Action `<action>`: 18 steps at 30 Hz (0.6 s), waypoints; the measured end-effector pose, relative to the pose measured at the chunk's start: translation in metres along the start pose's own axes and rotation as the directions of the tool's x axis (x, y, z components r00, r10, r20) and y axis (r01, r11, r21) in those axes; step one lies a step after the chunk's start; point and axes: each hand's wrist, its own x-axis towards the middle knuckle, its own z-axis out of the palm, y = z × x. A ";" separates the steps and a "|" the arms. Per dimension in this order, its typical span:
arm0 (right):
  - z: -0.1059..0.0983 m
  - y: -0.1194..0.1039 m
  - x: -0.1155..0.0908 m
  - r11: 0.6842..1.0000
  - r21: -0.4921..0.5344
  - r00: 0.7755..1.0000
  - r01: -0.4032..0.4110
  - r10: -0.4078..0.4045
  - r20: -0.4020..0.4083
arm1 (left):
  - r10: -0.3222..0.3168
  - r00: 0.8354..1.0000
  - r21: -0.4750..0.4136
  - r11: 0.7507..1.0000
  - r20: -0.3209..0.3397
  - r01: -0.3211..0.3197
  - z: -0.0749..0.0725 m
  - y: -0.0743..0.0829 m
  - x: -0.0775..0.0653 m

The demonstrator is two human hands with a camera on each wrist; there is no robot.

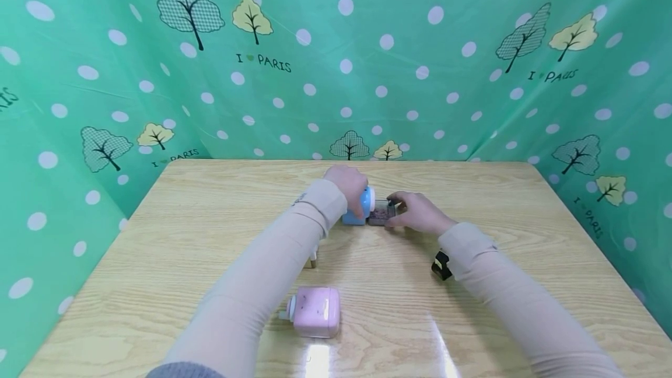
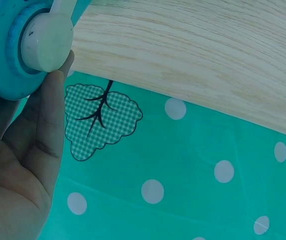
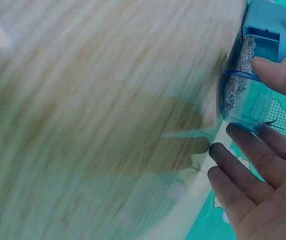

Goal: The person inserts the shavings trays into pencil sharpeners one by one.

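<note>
A blue crank pencil sharpener point(image 1: 354, 217) stands toward the far middle of the table, and my left hand point(image 1: 347, 184) grips it from behind and above. Its white crank knob point(image 2: 47, 42) shows in the left wrist view, close to my fingertips. From its right side a clear shavings drawer point(image 3: 238, 100), holding dark shavings, sticks partly out of the body. My right hand point(image 1: 420, 213) holds that drawer, thumb on one side and index fingertip at its outer end; the other fingers are spread off it in the right wrist view.
A pink sharpener point(image 1: 317, 312) lies on the wooden table point(image 1: 226, 203) nearer me. Something small and brown-white point(image 1: 311, 259) is partly hidden by my left forearm. A black object point(image 1: 441, 265) sits beside my right sleeve. A green dotted curtain point(image 1: 367, 74) surrounds the table's back and sides.
</note>
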 end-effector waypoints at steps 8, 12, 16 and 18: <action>0.001 -0.001 0.002 1.000 0.017 1.000 0.003 -0.004 0.008 | -0.004 1.000 0.002 1.000 -0.007 0.004 0.001 0.000 0.001; 0.002 -0.003 0.003 1.000 0.020 1.000 0.005 -0.005 0.009 | -0.005 1.000 0.001 1.000 -0.012 0.005 0.002 0.000 0.001; 0.003 -0.004 0.003 1.000 0.006 1.000 0.017 -0.017 0.005 | -0.008 1.000 -0.001 1.000 -0.012 0.008 0.001 -0.001 0.001; 0.003 -0.004 0.004 1.000 0.002 1.000 0.021 -0.021 0.003 | -0.011 1.000 -0.006 1.000 -0.015 0.011 0.001 -0.001 0.001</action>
